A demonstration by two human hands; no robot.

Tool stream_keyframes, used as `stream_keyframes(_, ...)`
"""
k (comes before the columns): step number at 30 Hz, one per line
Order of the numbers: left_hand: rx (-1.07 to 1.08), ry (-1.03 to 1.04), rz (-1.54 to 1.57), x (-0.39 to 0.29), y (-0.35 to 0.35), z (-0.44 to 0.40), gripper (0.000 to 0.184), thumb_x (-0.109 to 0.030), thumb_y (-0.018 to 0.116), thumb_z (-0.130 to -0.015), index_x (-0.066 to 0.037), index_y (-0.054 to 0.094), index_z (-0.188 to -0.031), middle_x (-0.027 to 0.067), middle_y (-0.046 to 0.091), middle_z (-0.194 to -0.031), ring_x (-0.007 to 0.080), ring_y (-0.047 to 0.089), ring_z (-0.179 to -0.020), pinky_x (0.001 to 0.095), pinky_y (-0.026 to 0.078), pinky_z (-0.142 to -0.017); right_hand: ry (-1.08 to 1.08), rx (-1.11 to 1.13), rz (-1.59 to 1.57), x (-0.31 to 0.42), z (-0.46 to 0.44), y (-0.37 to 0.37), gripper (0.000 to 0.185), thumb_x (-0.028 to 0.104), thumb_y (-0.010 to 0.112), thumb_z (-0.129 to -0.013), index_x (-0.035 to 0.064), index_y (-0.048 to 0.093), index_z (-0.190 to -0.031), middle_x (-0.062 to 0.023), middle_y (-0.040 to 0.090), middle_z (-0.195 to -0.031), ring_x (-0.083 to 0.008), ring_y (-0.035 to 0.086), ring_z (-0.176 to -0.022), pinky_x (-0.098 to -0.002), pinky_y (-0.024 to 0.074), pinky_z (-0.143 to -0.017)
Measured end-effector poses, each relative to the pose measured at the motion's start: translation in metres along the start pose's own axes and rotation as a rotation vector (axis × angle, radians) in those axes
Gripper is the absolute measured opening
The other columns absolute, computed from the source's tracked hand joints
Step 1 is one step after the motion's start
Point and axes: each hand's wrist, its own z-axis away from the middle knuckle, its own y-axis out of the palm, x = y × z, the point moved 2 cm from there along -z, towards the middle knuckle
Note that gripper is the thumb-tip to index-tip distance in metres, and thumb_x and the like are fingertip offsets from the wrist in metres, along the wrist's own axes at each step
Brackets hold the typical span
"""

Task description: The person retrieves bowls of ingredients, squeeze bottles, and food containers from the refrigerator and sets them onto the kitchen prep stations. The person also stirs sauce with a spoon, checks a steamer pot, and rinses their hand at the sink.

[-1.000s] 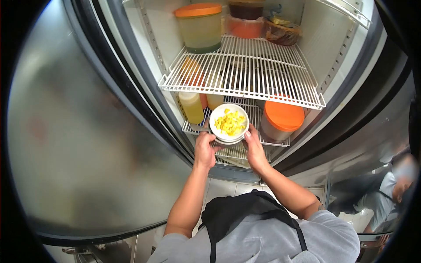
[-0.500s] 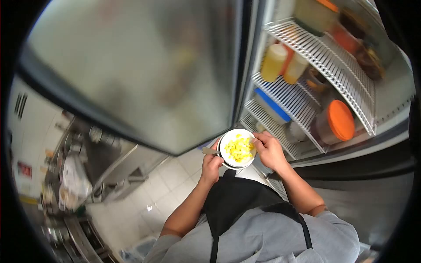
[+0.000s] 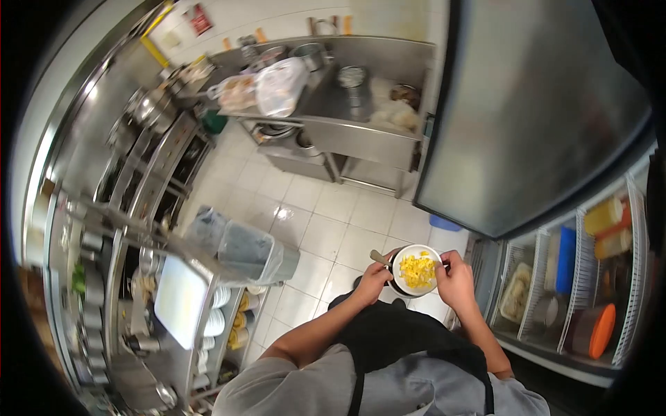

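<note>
A white bowl [image 3: 415, 249] of yellow chopped pieces [image 3: 417, 271] is held in front of the black apron. My left hand [image 3: 373, 283] is closed on the bowl's left side. A metal spoon handle [image 3: 379, 257] sticks out beside that hand, its other end hidden. On the opposite side, my right hand [image 3: 455, 281] has its fingers closed at the bowl's rim. Under the white bowl shows a darker edge, perhaps a second container. To the right stands an open fridge, with its glass door [image 3: 527, 125] swung out and an orange-lidded tub [image 3: 594, 331] on a shelf.
A steel sink counter [image 3: 361, 142] with bags and pots runs along the far wall. A grey bin [image 3: 246, 253] stands on the tiled floor [image 3: 312, 239]. At left is a steel table with a white cutting board [image 3: 182, 299] and stacked plates [image 3: 215, 322] below.
The view has swung left, away from the fridge shelves and toward the kitchen. The bowl stays in both hands, and the fridge door now appears farther right.
</note>
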Motion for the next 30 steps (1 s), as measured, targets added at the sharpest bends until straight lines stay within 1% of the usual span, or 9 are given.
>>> stream_keyframes(4,-0.197,0.039,0.118,-0.026,-0.056,0.045,0.063,0.0,0.047,-0.073,0.006,0.047,-0.136,0.0125,0.061,-0.122,0.0207,0.059,-0.109,0.0328,0.046,-0.095,-0.252,0.112,0.019,0.052,-0.01,0.059,0.015,0.01,0.062,-0.082,-0.0015,0.06,-0.091,-0.02,0.061,-0.061,-0.0338,0.062,-0.054,-0.0425,0.0485,-0.054)
stream_keyframes(7,-0.361,0.079,0.228,-0.043,-0.11,0.081,0.051,0.001,0.048,-0.075,0.004,0.055,-0.125,0.0113,0.066,-0.106,0.021,0.065,-0.094,0.0328,0.052,-0.085,-0.337,0.215,0.001,0.092,-0.017,0.115,0.009,0.006,0.059,-0.086,-0.0016,0.057,-0.09,-0.0143,0.062,-0.068,-0.0174,0.059,-0.057,-0.0328,0.0452,-0.054)
stream_keyframes(10,-0.439,0.262,0.301,-0.063,-0.166,0.129,0.063,-0.006,0.048,-0.078,-0.012,0.05,-0.14,-0.0014,0.061,-0.095,0.011,0.057,-0.084,0.0255,0.046,-0.073,-0.385,0.405,-0.257,0.115,-0.026,0.192,0.006,0.004,0.055,-0.089,-0.0008,0.057,-0.093,-0.0073,0.062,-0.075,-0.0087,0.056,-0.064,-0.0259,0.0452,-0.059)
stream_keyframes(12,-0.526,0.304,0.161,-0.061,-0.211,0.162,0.066,-0.007,0.049,-0.077,-0.015,0.049,-0.142,-0.0036,0.059,-0.094,0.0092,0.052,-0.079,0.0238,0.044,-0.071,-0.344,0.574,-0.336,0.16,-0.026,0.227,0.006,0.003,0.053,-0.092,-0.0003,0.057,-0.095,-0.0039,0.061,-0.079,-0.0063,0.055,-0.069,-0.0231,0.0448,-0.062)
stream_keyframes(13,-0.591,0.345,0.279,-0.084,-0.218,0.188,0.063,-0.008,0.05,-0.076,-0.014,0.052,-0.139,-0.0044,0.056,-0.092,0.0079,0.049,-0.077,0.0226,0.042,-0.069,-0.315,0.641,-0.367,0.181,-0.02,0.247,0.007,0.003,0.052,-0.093,-0.0001,0.057,-0.096,-0.0023,0.061,-0.081,-0.0051,0.054,-0.071,-0.0217,0.0447,-0.063)
stream_keyframes(21,-1.038,0.6,0.362,-0.08,-0.343,0.327,0.057,-0.005,0.048,-0.076,-0.008,0.054,-0.132,-0.0012,0.06,-0.1,0.0094,0.053,-0.088,0.0248,0.044,-0.075,-0.339,1.066,-0.462,0.327,0.022,0.412,0.006,0.004,0.054,-0.093,-0.0005,0.056,-0.095,-0.0008,0.059,-0.078,-0.004,0.052,-0.069,-0.0205,0.0414,-0.063)
stream_keyframes(23,-1.181,0.695,0.446,-0.084,-0.355,0.361,0.059,-0.005,0.048,-0.076,-0.007,0.052,-0.135,0.0011,0.061,-0.104,0.0118,0.055,-0.094,0.0268,0.045,-0.079,-0.344,1.17,-0.432,0.358,0.033,0.448,0.007,0.006,0.054,-0.093,0.0,0.057,-0.095,-0.001,0.059,-0.082,-0.0053,0.053,-0.075,-0.0211,0.0425,-0.069)
stream_keyframes(28,-1.468,0.786,0.563,-0.091,-0.378,0.444,0.065,-0.007,0.048,-0.07,-0.001,0.049,-0.135,0.0087,0.06,-0.12,0.0194,0.056,-0.11,0.0299,0.043,-0.094,-0.406,1.267,-0.41,0.418,0.043,0.541,0.009,0.006,0.055,-0.093,-0.0014,0.057,-0.098,-0.0037,0.063,-0.078,-0.0059,0.055,-0.067,-0.0218,0.0435,-0.06)
stream_keyframes(30,-1.642,0.899,0.569,-0.104,-0.377,0.472,0.06,-0.008,0.048,-0.071,-0.001,0.05,-0.131,0.0088,0.06,-0.117,0.02,0.057,-0.108,0.0305,0.045,-0.092,-0.446,1.292,-0.36,0.433,0.053,0.58,0.01,0.006,0.055,-0.093,-0.0019,0.058,-0.097,-0.0044,0.063,-0.077,-0.0065,0.056,-0.066,-0.0221,0.0438,-0.06)
